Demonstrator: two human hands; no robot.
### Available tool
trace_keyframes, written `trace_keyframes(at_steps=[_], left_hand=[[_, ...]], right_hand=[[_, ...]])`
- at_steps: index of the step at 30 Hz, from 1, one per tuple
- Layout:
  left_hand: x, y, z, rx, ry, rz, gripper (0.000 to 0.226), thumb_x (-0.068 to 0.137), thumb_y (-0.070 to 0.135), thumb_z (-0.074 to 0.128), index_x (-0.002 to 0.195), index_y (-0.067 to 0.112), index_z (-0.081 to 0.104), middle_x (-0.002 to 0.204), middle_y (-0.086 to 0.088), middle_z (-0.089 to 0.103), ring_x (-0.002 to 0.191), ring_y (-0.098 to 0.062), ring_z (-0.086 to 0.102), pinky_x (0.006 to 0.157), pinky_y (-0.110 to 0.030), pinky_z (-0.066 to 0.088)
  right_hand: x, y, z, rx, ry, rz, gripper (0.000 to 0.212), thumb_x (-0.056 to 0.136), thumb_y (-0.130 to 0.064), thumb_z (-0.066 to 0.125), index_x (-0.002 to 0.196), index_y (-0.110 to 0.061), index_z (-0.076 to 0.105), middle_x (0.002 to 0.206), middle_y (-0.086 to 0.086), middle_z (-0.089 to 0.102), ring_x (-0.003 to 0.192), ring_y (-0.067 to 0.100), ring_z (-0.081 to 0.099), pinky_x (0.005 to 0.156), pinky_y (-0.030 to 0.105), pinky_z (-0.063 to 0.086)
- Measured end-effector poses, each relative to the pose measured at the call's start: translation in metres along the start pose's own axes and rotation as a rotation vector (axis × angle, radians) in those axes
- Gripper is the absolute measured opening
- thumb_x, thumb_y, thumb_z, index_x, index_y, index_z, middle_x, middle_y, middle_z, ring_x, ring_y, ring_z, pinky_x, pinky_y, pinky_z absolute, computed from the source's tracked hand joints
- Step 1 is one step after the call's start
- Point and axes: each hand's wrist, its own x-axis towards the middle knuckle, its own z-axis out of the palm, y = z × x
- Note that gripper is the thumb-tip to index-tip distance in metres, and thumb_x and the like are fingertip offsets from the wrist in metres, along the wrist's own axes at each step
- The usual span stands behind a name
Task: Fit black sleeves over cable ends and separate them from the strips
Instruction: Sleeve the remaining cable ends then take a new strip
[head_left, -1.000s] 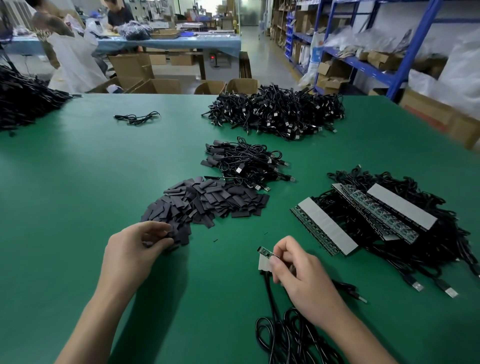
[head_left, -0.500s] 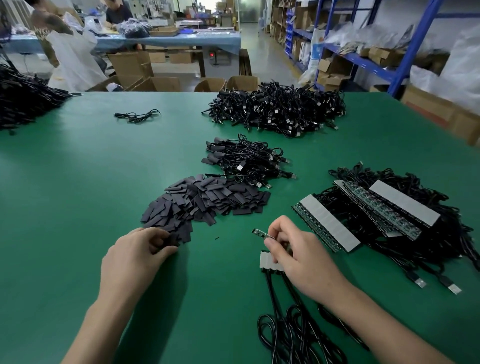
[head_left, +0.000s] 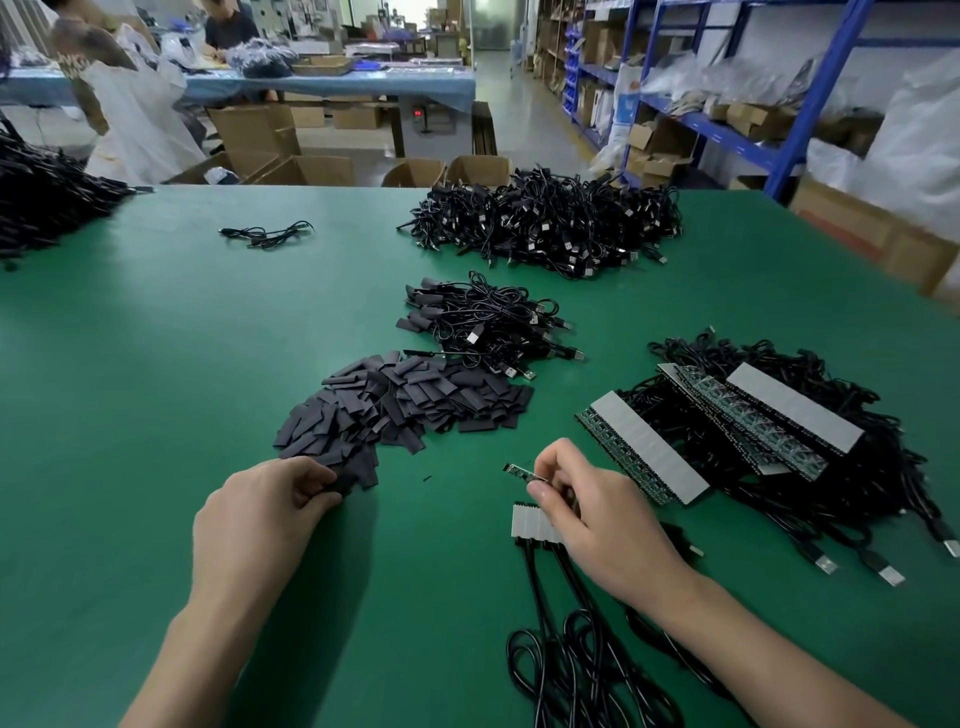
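Observation:
A heap of flat black sleeves lies mid-table. My left hand rests at its near edge, fingers curled round a sleeve. My right hand pinches a small green cable-end board, lifted just above the table and pointing left. Just under that hand lies a short grey strip piece with black cables trailing toward me. Longer grey strips with cable ends attached lie on a tangle of cables at the right.
A pile of sleeved cables sits behind the sleeve heap, and a larger cable pile lies further back. Another black heap is at the far left. The green table ends at the right near cardboard boxes.
My right hand lifted one cable end off the short strip piece, which stays on the table. My left hand drew back slightly with a sleeve from the heap's edge.

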Motion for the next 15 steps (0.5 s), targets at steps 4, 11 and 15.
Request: trace_keyframes(at_steps=[4, 11, 15], left_hand=[[-0.005, -0.002, 0.001, 0.045, 0.064, 0.076, 0.021, 0.077, 0.025, 0.089, 0.075, 0.037, 0.072, 0.082, 0.017, 0.067, 0.076, -0.019, 0.063, 0.057, -0.027, 0.037], [-0.003, 0.037, -0.003, -0.654, -0.243, 0.174, 0.018, 0.076, 0.026, 0.088, 0.075, 0.033, 0.072, 0.075, 0.010, 0.075, 0.069, -0.008, 0.071, 0.064, -0.021, 0.054], [-0.016, 0.079, 0.012, -1.074, -0.543, 0.181, 0.015, 0.074, 0.026, 0.082, 0.086, 0.023, 0.073, 0.074, -0.003, 0.071, 0.069, -0.020, 0.072, 0.062, -0.025, 0.054]], right_hand=[[-0.004, 0.000, -0.001, 0.024, 0.017, 0.039, 0.010, 0.104, -0.030, 0.055, 0.096, -0.028, 0.049, 0.066, -0.013, 0.050, 0.060, 0.008, 0.050, 0.053, 0.023, 0.037], [-0.007, -0.011, -0.005, 0.288, 0.062, 0.174, 0.014, 0.102, -0.031, 0.060, 0.091, -0.028, 0.052, 0.060, -0.011, 0.039, 0.054, 0.005, 0.035, 0.051, 0.021, 0.031], [-0.015, -0.024, -0.010, 0.474, 0.116, 0.215, 0.017, 0.094, -0.043, 0.064, 0.091, -0.027, 0.057, 0.061, -0.011, 0.037, 0.056, 0.007, 0.034, 0.052, 0.021, 0.029]])
